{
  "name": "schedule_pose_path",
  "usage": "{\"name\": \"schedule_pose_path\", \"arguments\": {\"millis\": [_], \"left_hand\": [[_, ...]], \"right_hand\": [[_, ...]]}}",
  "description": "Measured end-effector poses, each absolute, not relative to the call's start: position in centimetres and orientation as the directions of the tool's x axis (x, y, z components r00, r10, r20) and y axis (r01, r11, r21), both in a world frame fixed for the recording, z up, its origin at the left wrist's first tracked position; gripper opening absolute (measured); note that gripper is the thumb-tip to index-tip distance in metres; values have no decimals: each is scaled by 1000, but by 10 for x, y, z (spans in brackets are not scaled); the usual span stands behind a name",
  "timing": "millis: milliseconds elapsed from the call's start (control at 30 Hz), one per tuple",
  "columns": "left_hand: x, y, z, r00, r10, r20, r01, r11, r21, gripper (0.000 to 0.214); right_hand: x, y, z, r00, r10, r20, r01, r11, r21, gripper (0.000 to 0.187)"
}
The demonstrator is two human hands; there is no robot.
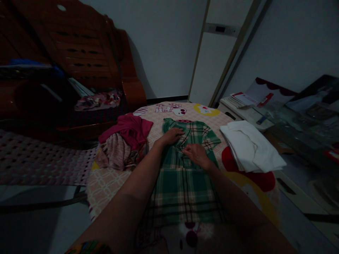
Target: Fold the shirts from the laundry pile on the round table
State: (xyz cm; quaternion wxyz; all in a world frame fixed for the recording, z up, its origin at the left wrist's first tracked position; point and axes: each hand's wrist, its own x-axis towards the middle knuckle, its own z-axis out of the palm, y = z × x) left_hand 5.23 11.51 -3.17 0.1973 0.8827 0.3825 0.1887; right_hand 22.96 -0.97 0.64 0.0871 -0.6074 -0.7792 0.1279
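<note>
A green plaid shirt [190,183] with black and white lines lies spread on the round, patterned table cover [106,187]. My left hand [173,135] rests flat on its upper left part, fingers stretched out. Lower and to the right, my right hand [195,153] has its fingers pinched together on the shirt's fabric near the middle of the chest. Creases run through the cloth between the two hands. The shirt's lower edge lies toward me, between my forearms.
Left of the shirt sits a heap of crumpled clothes, with a magenta garment [132,128] on top. A folded white cloth [250,146] lies at the right. Beyond stand a wooden bench [87,53], a woven seat [45,158] and a glass-topped cabinet [286,127].
</note>
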Motion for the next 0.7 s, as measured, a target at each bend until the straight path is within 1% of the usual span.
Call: {"name": "schedule_pose_path", "arguments": {"millis": [200,333,433,500,567,633,700], "left_hand": [[52,114,-33,626,763,160,615,-610,500,44],[54,114,-34,613,771,175,617,-605,502,43],[55,113,-34,620,765,176,629,-618,472,44],[55,112,-34,633,759,154,646,-627,435,46],[54,111,-32,649,752,114,667,-634,391,53],[53,109,-29,659,748,71,684,-637,355,60],[53,107,-26,665,746,39,696,-637,333,64]], "right_hand": [[231,-13,14,-287,955,-74,908,247,-339,22],[230,-16,12,-264,962,-75,929,233,-287,21],[227,-18,10,-271,960,-66,934,245,-259,19],[230,-15,11,-271,961,-56,923,243,-300,19],[240,-10,14,-234,972,-34,907,205,-368,21],[258,-2,17,-136,991,21,903,132,-409,23],[281,5,19,12,995,98,923,26,-384,26]]}}
